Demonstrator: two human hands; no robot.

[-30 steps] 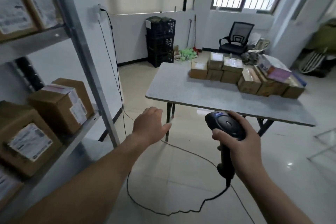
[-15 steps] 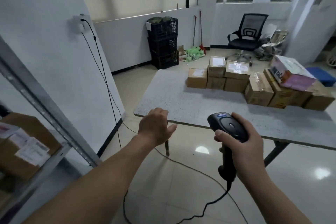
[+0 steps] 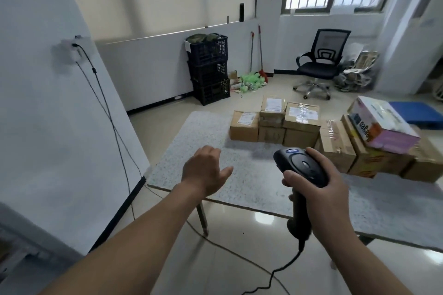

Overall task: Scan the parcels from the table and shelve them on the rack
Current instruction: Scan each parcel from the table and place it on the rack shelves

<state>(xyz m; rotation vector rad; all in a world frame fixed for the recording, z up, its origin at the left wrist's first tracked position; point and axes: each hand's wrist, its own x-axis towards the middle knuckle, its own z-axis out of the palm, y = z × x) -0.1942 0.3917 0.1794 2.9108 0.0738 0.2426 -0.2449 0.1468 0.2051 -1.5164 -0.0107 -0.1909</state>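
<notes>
This is a plain office room serving as a parcel depot. Labelled, taped cardboard parcels (image 3: 300,115) crowd a speckled table (image 3: 215,132) at one o'clock, and a mesh office chair (image 3: 318,69) stands beyond them. Black crates (image 3: 208,72) are stacked at twelve o'clock, and a corded barcode scanner (image 3: 300,165) is held close in front.

left hand (image 3: 206,170) relaxed, right hand (image 3: 321,189) gripping

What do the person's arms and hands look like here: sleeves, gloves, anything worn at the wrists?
Both are bare. No glove on the left hand or the right hand, and no ring, watch or band shows at either wrist. The forearms are uncovered down to the picture's lower edge, so no sleeve is in view.
</notes>
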